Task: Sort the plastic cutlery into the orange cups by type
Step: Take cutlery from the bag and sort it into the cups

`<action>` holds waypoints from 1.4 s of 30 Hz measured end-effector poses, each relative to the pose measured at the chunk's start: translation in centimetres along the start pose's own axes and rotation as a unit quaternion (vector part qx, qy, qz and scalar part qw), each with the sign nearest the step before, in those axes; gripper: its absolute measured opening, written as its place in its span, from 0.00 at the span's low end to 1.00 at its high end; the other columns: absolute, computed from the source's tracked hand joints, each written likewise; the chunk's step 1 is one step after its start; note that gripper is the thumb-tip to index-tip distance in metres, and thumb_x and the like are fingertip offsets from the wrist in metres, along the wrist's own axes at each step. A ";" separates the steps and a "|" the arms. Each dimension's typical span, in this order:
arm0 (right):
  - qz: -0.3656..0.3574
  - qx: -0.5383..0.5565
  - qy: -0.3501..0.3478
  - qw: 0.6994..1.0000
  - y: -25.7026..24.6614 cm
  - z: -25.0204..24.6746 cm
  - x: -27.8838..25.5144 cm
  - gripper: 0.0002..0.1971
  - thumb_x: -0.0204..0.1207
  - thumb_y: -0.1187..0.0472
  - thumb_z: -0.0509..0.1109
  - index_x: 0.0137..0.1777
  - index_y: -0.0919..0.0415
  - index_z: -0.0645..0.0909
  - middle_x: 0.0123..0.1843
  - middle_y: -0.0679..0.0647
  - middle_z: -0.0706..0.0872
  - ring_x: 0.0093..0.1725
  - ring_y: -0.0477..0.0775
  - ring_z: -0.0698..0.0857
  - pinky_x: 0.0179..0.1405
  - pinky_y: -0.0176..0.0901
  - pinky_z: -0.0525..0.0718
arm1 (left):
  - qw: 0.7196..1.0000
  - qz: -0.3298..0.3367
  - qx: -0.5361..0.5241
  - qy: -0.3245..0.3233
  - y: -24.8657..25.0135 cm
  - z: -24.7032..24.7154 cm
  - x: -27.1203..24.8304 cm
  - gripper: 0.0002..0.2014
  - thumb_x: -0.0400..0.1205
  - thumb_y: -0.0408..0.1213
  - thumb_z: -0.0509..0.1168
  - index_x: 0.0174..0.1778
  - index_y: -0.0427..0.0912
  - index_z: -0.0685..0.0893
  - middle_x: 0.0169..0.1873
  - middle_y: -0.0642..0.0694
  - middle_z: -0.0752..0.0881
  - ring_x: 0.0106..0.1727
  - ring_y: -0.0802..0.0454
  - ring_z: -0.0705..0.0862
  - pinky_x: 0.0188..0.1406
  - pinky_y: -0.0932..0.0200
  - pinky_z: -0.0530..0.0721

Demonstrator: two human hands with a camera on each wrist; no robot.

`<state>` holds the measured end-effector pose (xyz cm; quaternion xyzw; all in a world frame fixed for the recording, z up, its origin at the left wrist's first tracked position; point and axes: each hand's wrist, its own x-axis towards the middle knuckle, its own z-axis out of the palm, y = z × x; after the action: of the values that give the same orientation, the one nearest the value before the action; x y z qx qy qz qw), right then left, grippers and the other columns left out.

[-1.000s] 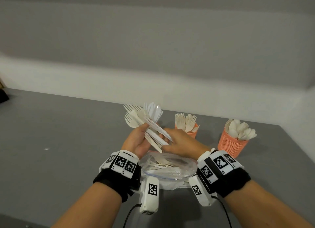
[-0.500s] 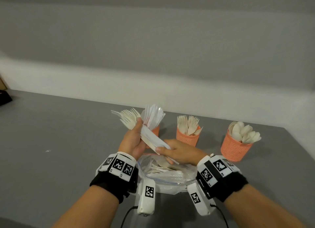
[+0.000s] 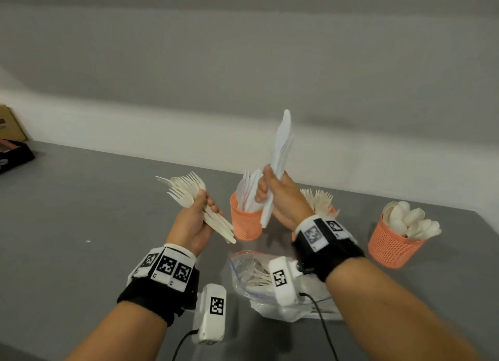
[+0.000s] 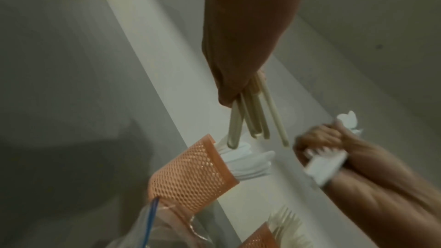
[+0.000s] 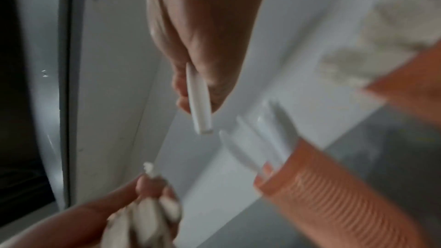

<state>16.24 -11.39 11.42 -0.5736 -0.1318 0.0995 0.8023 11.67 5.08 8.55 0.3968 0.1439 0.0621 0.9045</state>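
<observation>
My left hand (image 3: 201, 212) grips a bundle of cream forks (image 3: 186, 190), tines pointing up and left; their handles (image 4: 250, 116) stick out below the fist. My right hand (image 3: 272, 193) grips a bundle of white knives (image 3: 282, 147) held upright just above and right of the orange knife cup (image 3: 244, 223), which holds more white knives (image 4: 245, 159). The knife handles (image 5: 199, 101) poke out under the right fist. An orange fork cup (image 3: 321, 198) stands behind my right wrist, mostly hidden. The orange spoon cup (image 3: 394, 244) stands at the right, full of spoons.
A clear zip bag (image 3: 253, 274) with more cutlery lies on the grey table (image 3: 81, 212) between my wrists. A dark tray (image 3: 13, 155) and a cardboard box (image 3: 10, 123) sit at the far left edge. A white wall runs behind the cups.
The hands have separated the mixed bundle: the right hand pulled the knives out and raised them upright by the knife cup, while the left hand kept the forks and moved left.
</observation>
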 end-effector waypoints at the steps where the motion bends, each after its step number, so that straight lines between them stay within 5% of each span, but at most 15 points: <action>1: -0.007 0.012 0.030 0.999 0.8 1.2 0.7 0.11 0.85 0.55 0.56 0.41 0.57 0.68 0.25 0.49 0.71 0.23 0.47 0.71 0.30 0.40 0.75 | 1.000 0.000 0.008 -0.009 0.0 0.0 -0.1 0.13 0.86 0.41 0.55 0.36 0.44 0.74 0.21 0.52 0.74 0.20 0.59 0.74 0.38 0.61 0.76; 3: -0.042 -0.042 0.102 0.993 2.1 2.6 1.8 0.09 0.84 0.55 0.57 0.43 0.57 0.70 0.24 0.49 0.74 0.25 0.48 0.75 0.36 0.42 0.78 | 0.999 -0.001 0.030 -0.024 0.2 -0.2 -0.3 0.12 0.86 0.39 0.55 0.37 0.44 0.74 0.23 0.52 0.73 0.23 0.58 0.74 0.34 0.62 0.80; 5: -0.094 -0.117 0.170 0.974 2.7 2.9 2.9 0.08 0.84 0.55 0.57 0.48 0.58 0.72 0.27 0.50 0.76 0.28 0.46 0.77 0.38 0.33 0.80 | 0.998 -0.002 0.043 -0.035 0.4 -0.3 -0.5 0.11 0.86 0.38 0.55 0.38 0.43 0.75 0.24 0.51 0.73 0.24 0.57 0.74 0.30 0.63 0.82; 9: -0.158 -0.123 0.213 0.956 2.8 2.3 5.5 0.06 0.83 0.58 0.60 0.52 0.60 0.72 0.38 0.54 0.78 0.30 0.38 0.81 0.35 0.23 0.80 | 0.997 -0.008 0.053 -0.059 0.5 -0.5 -0.5 0.09 0.85 0.36 0.56 0.39 0.43 0.75 0.23 0.51 0.75 0.22 0.59 0.75 0.31 0.62 0.83; 12: -0.160 -0.152 0.206 0.953 3.4 2.0 6.6 0.09 0.78 0.61 0.67 0.54 0.60 0.72 0.44 0.51 0.81 0.43 0.48 0.85 0.49 0.38 0.83 | 0.995 -0.014 0.074 -0.072 0.4 -0.5 -0.2 0.08 0.85 0.36 0.57 0.40 0.42 0.76 0.22 0.51 0.76 0.22 0.59 0.76 0.35 0.61 0.82; 14: -0.158 -0.174 0.202 0.951 3.8 1.5 7.1 0.13 0.76 0.64 0.70 0.56 0.60 0.70 0.40 0.49 0.79 0.44 0.48 0.83 0.51 0.36 0.80 | 0.994 -0.018 0.083 -0.075 0.4 -0.5 0.2 0.08 0.85 0.36 0.57 0.40 0.42 0.76 0.23 0.51 0.76 0.22 0.59 0.77 0.37 0.60 0.81; 18: -0.167 -0.226 0.179 0.943 4.6 0.5 7.7 0.11 0.77 0.68 0.66 0.54 0.56 0.69 0.40 0.61 0.82 0.47 0.58 0.84 0.55 0.39 0.79 | 0.991 -0.021 0.095 -0.091 0.4 -0.4 0.9 0.09 0.85 0.35 0.56 0.40 0.42 0.76 0.23 0.51 0.77 0.23 0.59 0.77 0.38 0.59 0.81; 20: -0.158 -0.289 0.155 0.931 4.9 0.2 7.7 0.07 0.80 0.68 0.60 0.56 0.60 0.73 0.41 0.59 0.83 0.44 0.52 0.83 0.46 0.28 0.77 | 0.990 -0.026 0.095 -0.099 0.3 -0.4 1.3 0.09 0.85 0.35 0.56 0.40 0.41 0.77 0.24 0.50 0.77 0.24 0.58 0.77 0.37 0.59 0.82; 24: -0.128 -0.429 0.026 0.894 4.4 0.3 7.4 0.11 0.83 0.68 0.54 0.56 0.66 0.78 0.47 0.59 0.82 0.49 0.52 0.79 0.49 0.36 0.72 | 0.986 -0.047 0.094 -0.133 0.0 -0.1 1.3 0.10 0.85 0.37 0.55 0.40 0.40 0.77 0.25 0.48 0.78 0.25 0.56 0.78 0.36 0.59 0.81; 27: -0.206 -0.461 0.009 0.863 2.6 0.8 6.7 0.10 0.82 0.65 0.59 0.60 0.64 0.77 0.58 0.58 0.82 0.59 0.51 0.78 0.57 0.35 0.71 | 0.980 -0.068 0.097 -0.161 -0.2 0.5 1.2 0.11 0.86 0.37 0.54 0.42 0.39 0.78 0.26 0.47 0.78 0.27 0.55 0.78 0.37 0.58 0.82; 30: -0.270 -0.408 0.032 0.872 0.0 1.7 4.6 0.07 0.80 0.65 0.63 0.56 0.60 0.79 0.54 0.51 0.82 0.55 0.42 0.80 0.56 0.33 0.75 | 0.976 -0.081 0.100 -0.174 -0.4 1.4 1.0 0.10 0.86 0.37 0.54 0.44 0.38 0.78 0.28 0.47 0.80 0.28 0.55 0.80 0.35 0.58 0.83; 34: -0.231 -0.384 0.056 0.892 -2.1 1.3 1.4 0.03 0.76 0.67 0.69 0.47 0.63 0.84 0.44 0.52 0.84 0.39 0.37 0.78 0.40 0.22 0.74 | 0.970 -0.101 0.108 -0.196 -1.0 2.6 0.6 0.11 0.86 0.36 0.53 0.46 0.36 0.79 0.30 0.46 0.83 0.30 0.54 0.83 0.38 0.57 0.85; 36: -0.136 -0.414 0.057 0.898 -2.2 0.6 0.2 0.07 0.75 0.60 0.72 0.51 0.60 0.83 0.43 0.52 0.83 0.38 0.39 0.78 0.38 0.24 0.75 | 0.964 -0.113 0.108 -0.215 -1.5 3.3 0.1 0.12 0.86 0.36 0.53 0.49 0.36 0.81 0.37 0.45 0.86 0.34 0.53 0.86 0.41 0.54 0.85; 39: -0.019 -0.427 0.032 0.904 -1.2 -0.3 -1.5 0.11 0.77 0.56 0.68 0.52 0.64 0.83 0.47 0.60 0.87 0.44 0.58 0.86 0.46 0.45 0.84 | 0.962 -0.121 0.092 -0.227 -2.7 4.4 -0.5 0.16 0.85 0.32 0.55 0.67 0.37 0.76 0.52 0.39 0.86 0.42 0.48 0.89 0.41 0.50 0.88; 42: -0.011 -0.300 0.121 0.946 -0.6 -1.6 -2.8 0.09 0.79 0.60 0.65 0.46 0.64 0.84 0.46 0.68 0.88 0.43 0.68 0.87 0.44 0.57 0.86 | 0.960 -0.127 0.056 -0.243 -4.0 5.7 -1.3 0.16 0.83 0.29 0.57 0.68 0.34 0.74 0.52 0.36 0.87 0.44 0.45 0.90 0.46 0.43 0.87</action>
<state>14.14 -13.87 11.20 -0.7940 -0.0637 -0.0235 0.6042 12.18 -1.90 9.52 0.4284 -0.0280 -0.1593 0.8890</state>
